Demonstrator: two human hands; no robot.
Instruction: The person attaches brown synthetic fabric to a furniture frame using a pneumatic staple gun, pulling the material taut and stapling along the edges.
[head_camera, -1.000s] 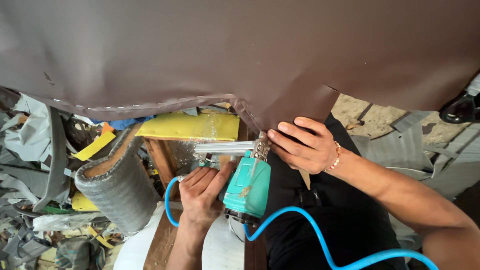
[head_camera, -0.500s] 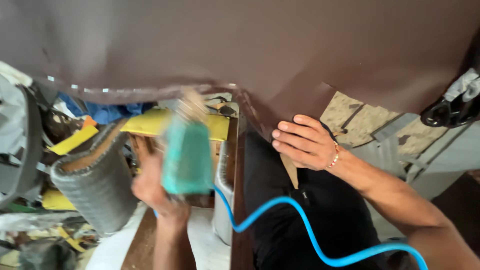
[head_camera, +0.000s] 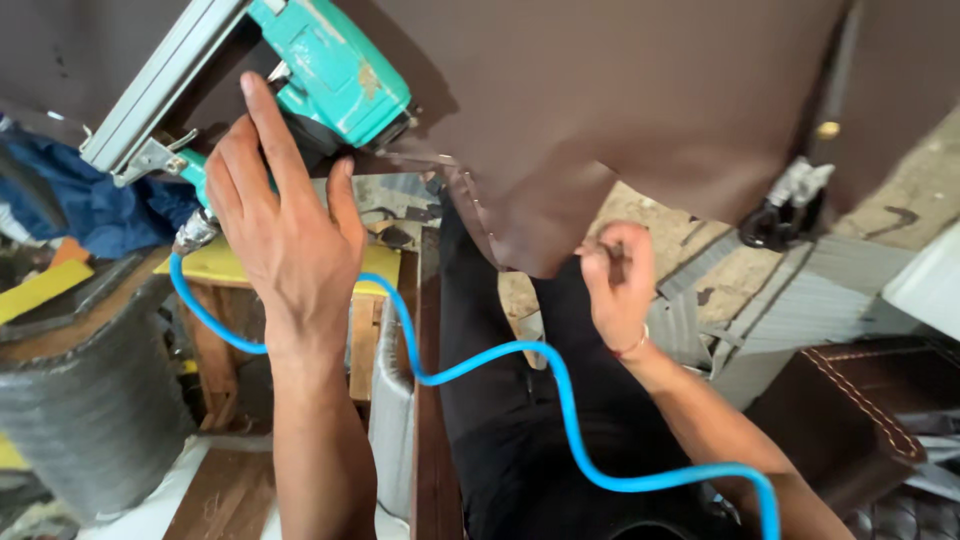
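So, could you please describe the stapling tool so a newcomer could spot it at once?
Start at the big brown leather sheet filling the top. At its upper left, the left hand grips the staple gun. It is the only teal thing, with a grey metal magazine and a blue hose trailing down.

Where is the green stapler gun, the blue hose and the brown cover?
green stapler gun (head_camera: 335, 65), head view, on its body.
blue hose (head_camera: 560, 395), head view, mid-loop.
brown cover (head_camera: 620, 90), head view, flat middle.
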